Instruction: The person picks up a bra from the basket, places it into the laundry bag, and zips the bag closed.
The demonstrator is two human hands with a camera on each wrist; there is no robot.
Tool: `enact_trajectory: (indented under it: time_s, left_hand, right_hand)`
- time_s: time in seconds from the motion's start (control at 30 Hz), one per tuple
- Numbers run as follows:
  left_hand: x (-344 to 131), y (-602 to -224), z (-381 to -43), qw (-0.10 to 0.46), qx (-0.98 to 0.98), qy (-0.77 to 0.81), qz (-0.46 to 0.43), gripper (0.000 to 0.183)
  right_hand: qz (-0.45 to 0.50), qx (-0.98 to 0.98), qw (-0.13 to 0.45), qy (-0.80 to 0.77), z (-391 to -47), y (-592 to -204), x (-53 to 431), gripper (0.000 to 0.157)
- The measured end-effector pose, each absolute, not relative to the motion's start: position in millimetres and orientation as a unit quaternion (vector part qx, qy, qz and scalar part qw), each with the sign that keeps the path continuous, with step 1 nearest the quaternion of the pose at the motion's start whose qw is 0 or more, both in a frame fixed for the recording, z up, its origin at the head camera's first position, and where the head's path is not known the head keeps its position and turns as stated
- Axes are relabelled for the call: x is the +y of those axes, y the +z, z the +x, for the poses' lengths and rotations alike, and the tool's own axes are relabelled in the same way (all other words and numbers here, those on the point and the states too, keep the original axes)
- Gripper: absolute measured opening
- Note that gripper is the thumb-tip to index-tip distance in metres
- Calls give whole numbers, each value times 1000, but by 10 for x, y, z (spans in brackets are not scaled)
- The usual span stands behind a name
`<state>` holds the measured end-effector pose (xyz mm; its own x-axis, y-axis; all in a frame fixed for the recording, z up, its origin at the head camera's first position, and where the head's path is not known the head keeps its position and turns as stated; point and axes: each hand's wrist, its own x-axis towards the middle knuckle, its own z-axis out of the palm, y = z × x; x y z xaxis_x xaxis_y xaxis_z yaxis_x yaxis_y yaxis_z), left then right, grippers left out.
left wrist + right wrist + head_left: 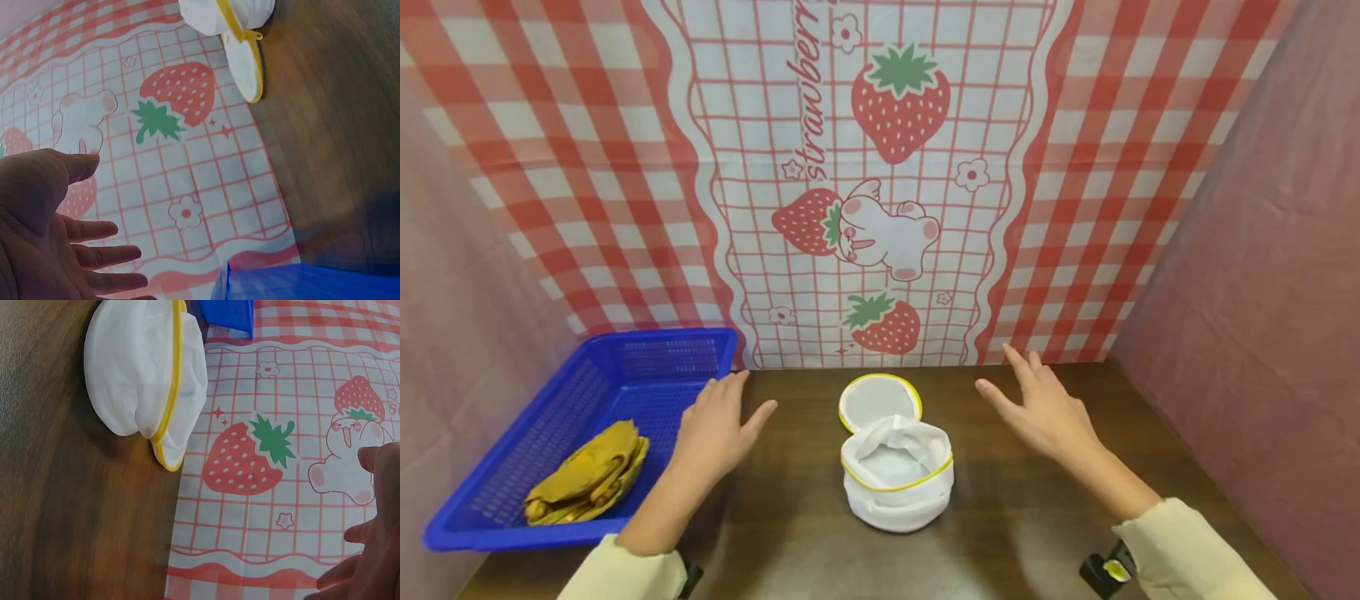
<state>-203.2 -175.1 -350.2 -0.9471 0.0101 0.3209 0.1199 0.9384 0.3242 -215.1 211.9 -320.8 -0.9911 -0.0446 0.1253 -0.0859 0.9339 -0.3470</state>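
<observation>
A white mesh laundry bag (898,504) with yellow zipper trim stands on the table, its round lid (880,402) folded back behind the mouth. My left hand (718,425) hovers to the left of the bag, near the blue basket's right side, fingers spread and holding nothing. On the other side, my right hand (1048,408) is held in the air with fingers extended, apart from the bag. In the right wrist view the bag (125,369) appears at upper left, away from the fingers. Inside the basket lies a folded mustard-yellow cloth item (587,475).
The blue plastic basket (576,354) occupies the left of the brown wooden table (790,542). Behind, a strawberry-print cloth (970,250) hangs as a backdrop. Pinkish fabric walls (1247,317) close in both sides.
</observation>
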Motion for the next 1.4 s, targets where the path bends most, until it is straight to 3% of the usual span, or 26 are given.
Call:
enact_trajectory:
  time_s: [0.37, 0.87, 1.4]
  left_hand:
    - [-2060, -3416, -1972, 147, -964, -220, -3, 56]
    - [-2598, -3442, -1871, 175, -947, -267, 48, 53]
    - [-3178, -3642, -1823, 123, -954, -251, 106, 56]
  right_hand:
    - [38, -960, 35, 275, -2148, -3242, 2138, 82]
    - [13, -940, -9, 340, -2128, -3341, 2071, 78]
    - [12, -911, -32, 410, -2138, -3728, 1883, 57]
